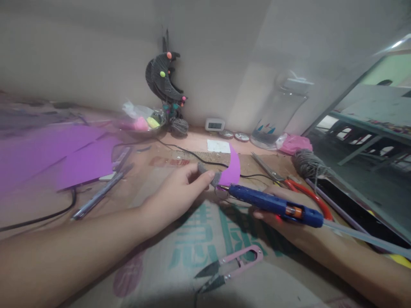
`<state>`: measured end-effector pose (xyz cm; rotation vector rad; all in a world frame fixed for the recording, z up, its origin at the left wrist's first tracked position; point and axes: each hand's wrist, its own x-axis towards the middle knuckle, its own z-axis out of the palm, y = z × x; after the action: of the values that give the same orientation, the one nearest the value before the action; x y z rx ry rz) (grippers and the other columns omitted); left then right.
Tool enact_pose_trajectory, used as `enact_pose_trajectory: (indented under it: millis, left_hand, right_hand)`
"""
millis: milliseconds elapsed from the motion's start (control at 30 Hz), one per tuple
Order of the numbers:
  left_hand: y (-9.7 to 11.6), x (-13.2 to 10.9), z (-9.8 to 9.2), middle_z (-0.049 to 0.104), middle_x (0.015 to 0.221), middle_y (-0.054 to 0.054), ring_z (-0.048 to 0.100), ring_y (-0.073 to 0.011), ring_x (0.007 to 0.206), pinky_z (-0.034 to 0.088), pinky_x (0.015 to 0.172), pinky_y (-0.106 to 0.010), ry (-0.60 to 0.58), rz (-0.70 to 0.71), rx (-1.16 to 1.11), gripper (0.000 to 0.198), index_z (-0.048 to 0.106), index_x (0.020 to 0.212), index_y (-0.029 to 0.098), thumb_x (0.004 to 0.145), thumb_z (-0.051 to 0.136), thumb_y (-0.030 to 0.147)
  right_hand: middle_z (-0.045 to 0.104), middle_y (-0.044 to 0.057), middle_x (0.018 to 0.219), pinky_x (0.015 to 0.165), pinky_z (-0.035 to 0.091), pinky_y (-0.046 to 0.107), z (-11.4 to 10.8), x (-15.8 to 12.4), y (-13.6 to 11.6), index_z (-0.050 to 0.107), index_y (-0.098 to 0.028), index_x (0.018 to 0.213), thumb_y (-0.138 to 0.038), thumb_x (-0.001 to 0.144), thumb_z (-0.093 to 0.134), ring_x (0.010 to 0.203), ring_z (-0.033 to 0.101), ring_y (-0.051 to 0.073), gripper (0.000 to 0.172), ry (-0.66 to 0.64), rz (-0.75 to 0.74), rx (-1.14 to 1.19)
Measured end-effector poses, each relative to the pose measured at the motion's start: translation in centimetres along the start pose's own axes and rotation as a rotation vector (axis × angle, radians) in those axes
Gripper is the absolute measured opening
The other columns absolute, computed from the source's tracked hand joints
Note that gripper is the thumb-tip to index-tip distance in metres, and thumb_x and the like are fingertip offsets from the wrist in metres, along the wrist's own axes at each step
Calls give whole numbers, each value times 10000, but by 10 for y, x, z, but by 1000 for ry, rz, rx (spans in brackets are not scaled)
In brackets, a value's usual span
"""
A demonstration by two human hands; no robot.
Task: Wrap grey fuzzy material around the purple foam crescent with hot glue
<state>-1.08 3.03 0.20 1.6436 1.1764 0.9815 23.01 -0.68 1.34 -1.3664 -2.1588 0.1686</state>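
Glue gun (257, 196) in curled right fingers (263, 215)

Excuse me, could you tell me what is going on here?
Someone's left hand pinches the grey-covered end of a purple crescent. The right hand holds a blue glue gun, its tip right by that end; whether they touch is hard to tell. Pink snips lie nearer the person, and dark crescents hang against the wall.

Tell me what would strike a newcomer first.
The blue glue gun in the right hand, right of centre, strikes first, its nozzle by the purple crescent whose grey end the left hand pinches. Next come the purple sheets at picture left and the dark crescent ornament by the back wall.
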Motion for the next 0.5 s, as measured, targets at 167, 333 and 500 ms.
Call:
enact_pose_trajectory:
  millis: [167, 333, 500]
  left_hand:
    - [0, 0, 0, 526, 626, 35, 490, -140, 579, 343, 542, -258, 7, -24, 19, 351, 503, 690, 196, 884, 510, 489]
    - [-2, 0, 0, 515, 628, 37, 483, -137, 583, 342, 552, -258, -10, -24, 9, 357, 502, 692, 192, 891, 501, 488]
    - [-5, 0, 0, 518, 631, 38, 483, -137, 582, 346, 547, -259, -13, -19, -9, 367, 502, 703, 192, 896, 496, 504]
  right_hand:
    - [609, -6, 547, 434, 397, 252, 3, 1, 5, 616, -233, 666, -465, 781, 645, 473, 555, 141, 261, 36, -16, -7]
    - [612, -18, 550, 455, 409, 263, -2, 2, -5, 604, -236, 654, -434, 784, 653, 480, 555, 143, 242, 41, 25, -6]
    - [619, -19, 564, 466, 426, 265, -2, 1, -5, 615, -232, 665, -463, 795, 661, 492, 566, 145, 269, 47, 34, 5]
